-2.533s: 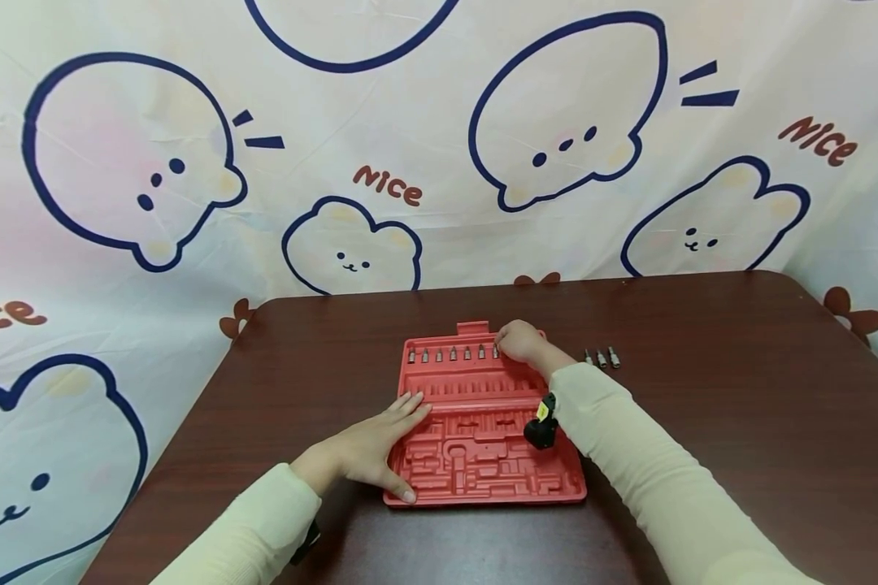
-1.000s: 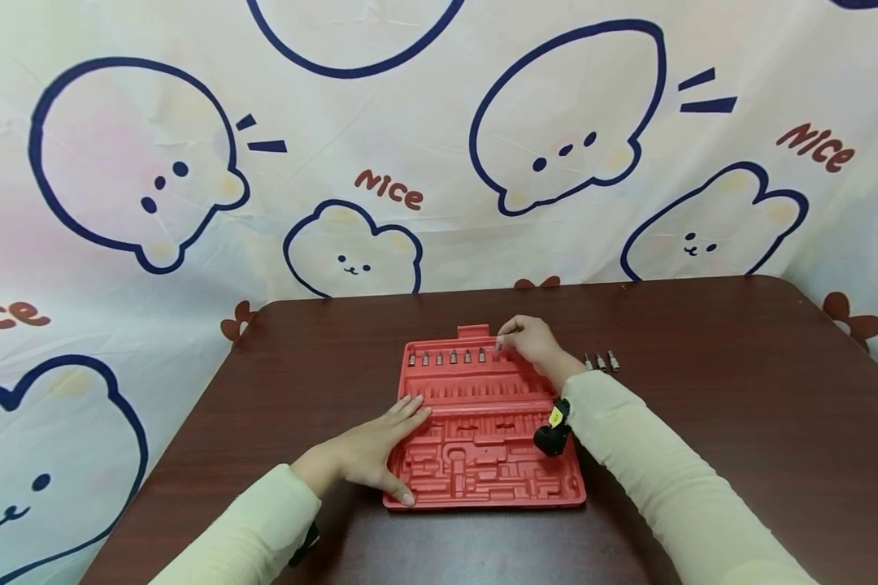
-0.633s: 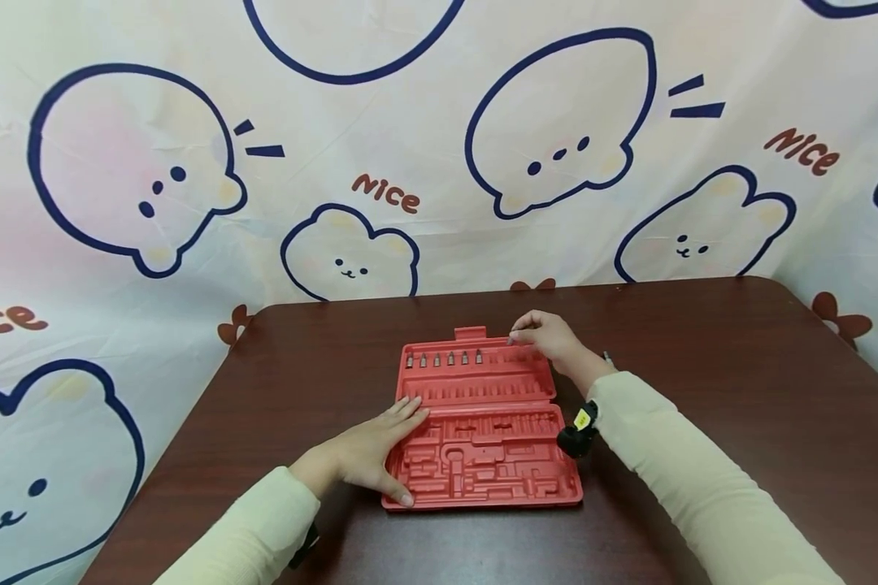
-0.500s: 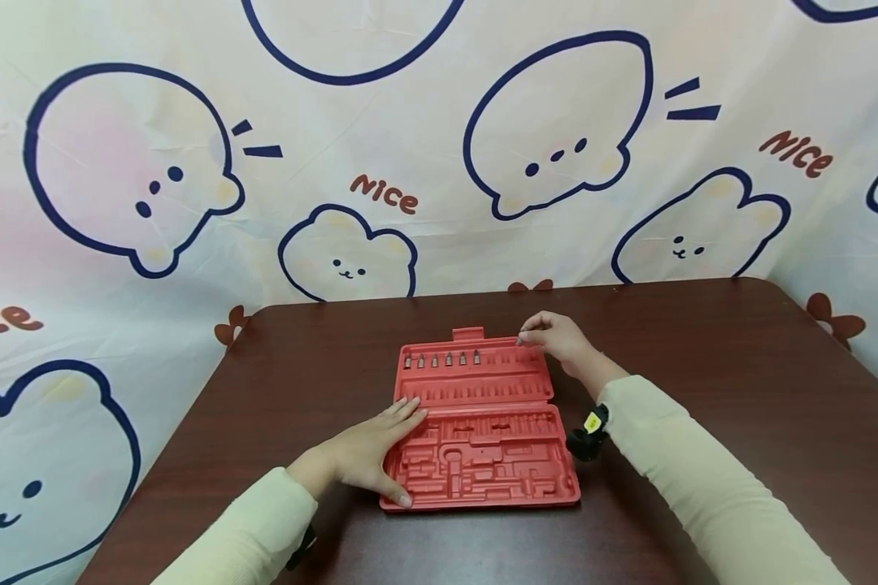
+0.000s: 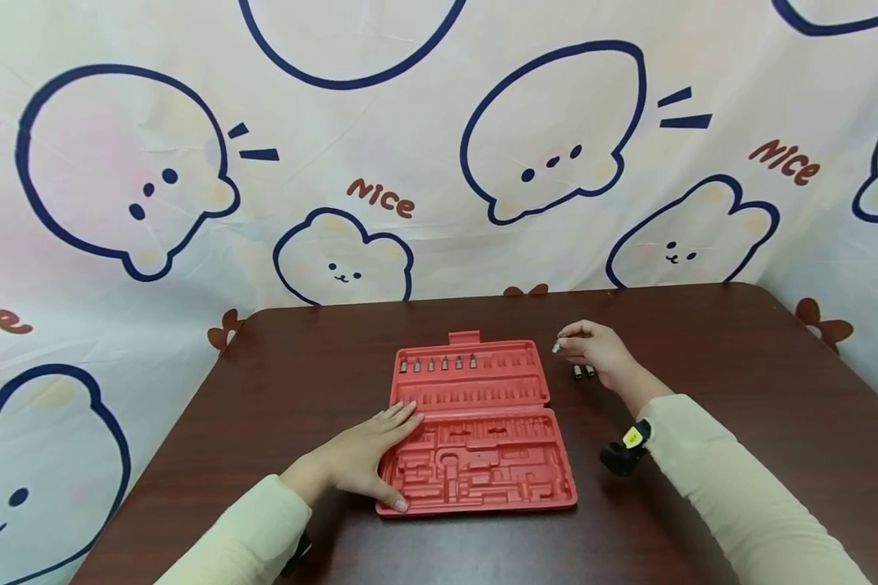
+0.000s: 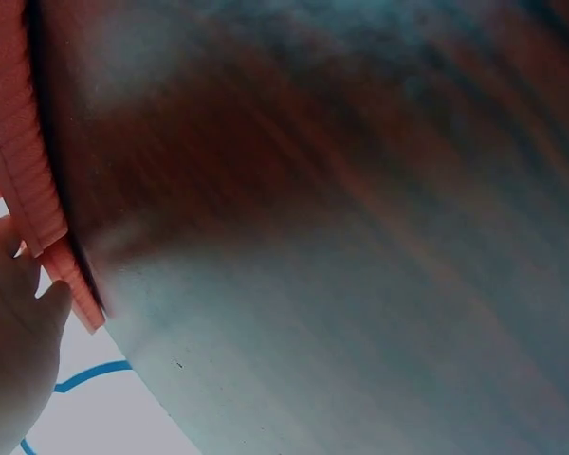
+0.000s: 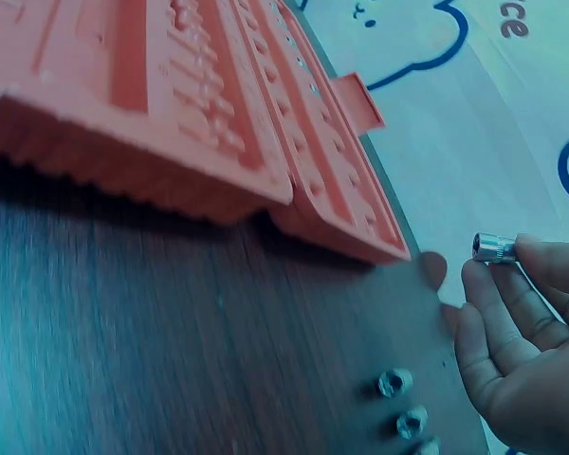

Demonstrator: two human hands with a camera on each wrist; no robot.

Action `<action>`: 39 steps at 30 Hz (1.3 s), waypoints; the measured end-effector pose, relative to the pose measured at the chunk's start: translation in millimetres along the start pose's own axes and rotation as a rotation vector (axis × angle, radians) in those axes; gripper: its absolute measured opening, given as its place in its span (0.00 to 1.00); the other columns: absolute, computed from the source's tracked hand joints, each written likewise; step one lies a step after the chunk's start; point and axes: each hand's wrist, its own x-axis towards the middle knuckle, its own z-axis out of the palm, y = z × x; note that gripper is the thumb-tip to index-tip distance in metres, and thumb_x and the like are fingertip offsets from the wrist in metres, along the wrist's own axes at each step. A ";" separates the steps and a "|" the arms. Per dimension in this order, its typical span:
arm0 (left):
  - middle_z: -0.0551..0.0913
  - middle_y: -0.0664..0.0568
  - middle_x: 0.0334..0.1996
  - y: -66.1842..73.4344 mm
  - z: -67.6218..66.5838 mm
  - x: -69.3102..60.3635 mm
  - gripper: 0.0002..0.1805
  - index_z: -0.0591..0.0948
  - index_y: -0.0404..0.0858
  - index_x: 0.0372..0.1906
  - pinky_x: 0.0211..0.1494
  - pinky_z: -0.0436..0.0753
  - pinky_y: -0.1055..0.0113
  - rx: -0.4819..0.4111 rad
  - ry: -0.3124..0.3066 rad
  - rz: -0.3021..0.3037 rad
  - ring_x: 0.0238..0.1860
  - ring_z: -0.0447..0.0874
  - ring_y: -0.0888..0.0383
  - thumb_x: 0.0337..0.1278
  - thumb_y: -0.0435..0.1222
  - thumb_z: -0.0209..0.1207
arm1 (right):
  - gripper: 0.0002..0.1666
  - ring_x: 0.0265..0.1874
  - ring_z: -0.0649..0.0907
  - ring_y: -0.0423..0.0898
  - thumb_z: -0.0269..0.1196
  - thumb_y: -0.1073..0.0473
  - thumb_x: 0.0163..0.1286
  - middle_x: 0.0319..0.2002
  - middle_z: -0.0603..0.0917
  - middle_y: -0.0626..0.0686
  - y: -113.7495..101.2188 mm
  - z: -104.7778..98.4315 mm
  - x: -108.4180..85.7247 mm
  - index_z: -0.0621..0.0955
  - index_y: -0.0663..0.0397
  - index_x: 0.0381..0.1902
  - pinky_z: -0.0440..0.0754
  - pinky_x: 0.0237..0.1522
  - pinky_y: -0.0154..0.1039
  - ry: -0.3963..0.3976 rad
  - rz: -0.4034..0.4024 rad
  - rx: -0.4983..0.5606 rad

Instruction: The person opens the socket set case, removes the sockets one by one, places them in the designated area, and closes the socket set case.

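Note:
A red toolbox case, molded with recesses, lies open on the table. My left hand rests on its left edge, fingers extended over the rim and thumb near the front corner; the left wrist view shows part of this hand against the case wall. Right of the case, my right hand pinches a small metal socket between thumb and fingertips, above the tabletop. Below it, loose sockets lie on the table. Several more sockets stand in a row at the upper left of the case.
The dark wooden table extends around the case on every side. Behind it hangs a pale cloth backdrop with cartoon bears. The case's latch tab sticks out at the far edge.
My right hand has lifted a socket from the right end of the row and carried it rightward, off the case, to the loose sockets. My left hand has stayed on the case edge.

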 end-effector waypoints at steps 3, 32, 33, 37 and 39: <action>0.42 0.53 0.67 0.2 -0.1 -2.4 0.61 0.50 0.45 0.66 0.60 0.52 0.52 0.006 0.003 0.000 0.65 0.36 0.53 0.21 0.69 0.57 | 0.19 0.33 0.79 0.38 0.52 0.62 0.64 0.33 0.76 0.50 3.1 -7.6 -3.3 0.66 0.71 0.48 0.68 0.49 0.49 0.002 -0.004 0.004; 0.45 0.53 0.66 -4.7 4.8 -5.0 0.56 0.51 0.46 0.66 0.60 0.55 0.55 0.118 0.068 0.032 0.65 0.39 0.56 0.28 0.70 0.51 | 0.20 0.29 0.77 0.36 0.53 0.63 0.62 0.30 0.78 0.45 32.1 -71.1 -21.6 0.68 0.75 0.47 0.75 0.35 0.36 0.093 -0.006 -0.182; 0.45 0.53 0.66 -4.7 4.6 -4.9 0.56 0.51 0.46 0.66 0.60 0.55 0.55 0.118 0.066 0.033 0.65 0.39 0.56 0.28 0.70 0.51 | 0.20 0.29 0.76 0.37 0.53 0.63 0.62 0.31 0.78 0.46 32.5 -71.1 -21.1 0.68 0.75 0.48 0.75 0.35 0.37 0.090 0.000 -0.196; 0.45 0.53 0.66 -4.4 4.1 -4.4 0.56 0.50 0.46 0.66 0.60 0.55 0.55 0.122 0.058 0.037 0.65 0.38 0.56 0.29 0.70 0.50 | 0.20 0.29 0.76 0.38 0.54 0.63 0.62 0.31 0.79 0.47 33.9 -70.2 -18.5 0.70 0.74 0.47 0.75 0.34 0.37 0.085 0.021 -0.247; 0.44 0.53 0.66 -4.3 4.1 -4.6 0.56 0.50 0.46 0.66 0.60 0.55 0.55 0.121 0.058 0.040 0.65 0.38 0.56 0.30 0.70 0.50 | 0.19 0.29 0.76 0.38 0.53 0.64 0.61 0.30 0.79 0.47 34.0 -69.3 -17.2 0.70 0.73 0.47 0.75 0.34 0.37 0.082 0.024 -0.278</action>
